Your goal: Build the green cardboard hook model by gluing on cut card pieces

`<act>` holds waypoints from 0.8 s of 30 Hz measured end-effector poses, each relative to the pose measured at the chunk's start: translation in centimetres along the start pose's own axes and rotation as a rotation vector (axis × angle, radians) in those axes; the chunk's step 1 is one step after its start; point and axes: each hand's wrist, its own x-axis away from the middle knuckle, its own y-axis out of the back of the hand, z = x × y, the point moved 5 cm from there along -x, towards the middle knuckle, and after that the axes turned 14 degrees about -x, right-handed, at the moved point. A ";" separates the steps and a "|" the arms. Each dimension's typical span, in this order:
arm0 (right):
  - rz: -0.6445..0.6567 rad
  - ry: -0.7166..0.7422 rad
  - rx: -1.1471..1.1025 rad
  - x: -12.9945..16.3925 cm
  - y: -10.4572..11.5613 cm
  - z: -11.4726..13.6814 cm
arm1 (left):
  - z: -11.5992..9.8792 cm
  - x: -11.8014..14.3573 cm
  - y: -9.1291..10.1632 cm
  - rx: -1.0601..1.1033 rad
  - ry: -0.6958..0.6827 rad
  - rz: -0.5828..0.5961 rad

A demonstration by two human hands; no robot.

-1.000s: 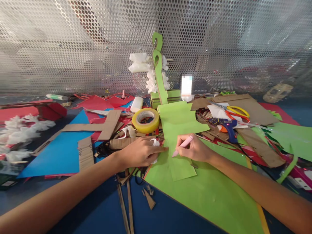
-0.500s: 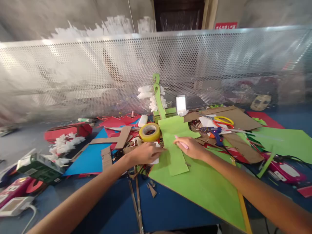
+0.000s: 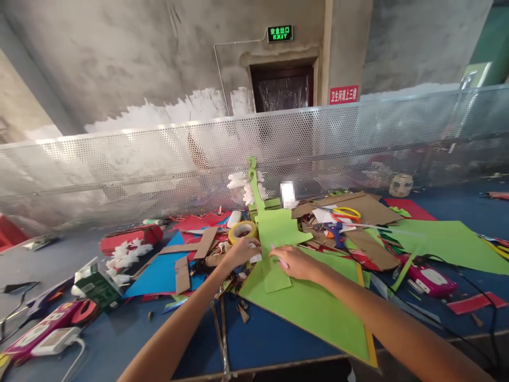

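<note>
Head view: right hand [image 3: 296,262] curled around pink pen [image 3: 278,255], tip on green paper cutout [image 3: 274,241] whose long axis runs away from the person. Left hand [image 3: 240,252] just left, fingers flat, pinning cutout's edge, near yellow tape roll [image 3: 242,231].

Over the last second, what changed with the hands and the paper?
Mostly the view: the head tilted up, so the wall and exit sign now show. The right hand turned over, so the pink pen it grips now lies mostly hidden under it. Unchanged: the left hand presses at the edge of the green paper cutout, and the yellow tape roll stays put.
</note>
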 end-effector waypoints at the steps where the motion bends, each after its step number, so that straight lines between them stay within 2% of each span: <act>1: -0.002 -0.010 -0.015 0.1 0.1 0.0 | 0.2 -0.1 -0.3 0.021 0.013 0.007; 5: -0.010 -0.033 -0.060 0.2 0.5 -0.1 | 0.7 -0.4 -1.3 0.026 0.048 0.050; 7: -0.011 -0.026 -0.067 0.2 0.5 0.0 | 0.8 -0.4 -1.1 0.015 0.059 0.042; 9: -0.066 -0.010 -0.067 0.1 0.9 0.1 | 1.1 -0.2 -0.3 0.009 0.070 0.009; 12: -0.268 -0.002 -0.072 0.1 2.4 0.0 | 1.6 0.4 1.8 0.030 0.086 -0.100; 15: -0.482 -0.068 -0.134 0.2 3.8 -1.2 | 1.9 1.3 4.0 0.157 0.032 -0.312; 17: -0.571 -0.107 -0.260 0.2 4.2 -2.3 | 1.9 1.8 4.7 0.253 -0.007 -0.405; 19: -0.570 -0.126 -0.452 -0.2 3.9 -3.4 | 1.6 2.0 4.8 0.311 -0.058 -0.444; 21: -0.472 -0.156 -0.596 -0.7 2.9 -4.2 | 0.9 2.0 4.6 0.331 -0.114 -0.457; 24: -0.385 -0.192 -0.621 -1.1 1.7 -4.8 | -0.2 2.1 4.2 0.381 -0.147 -0.432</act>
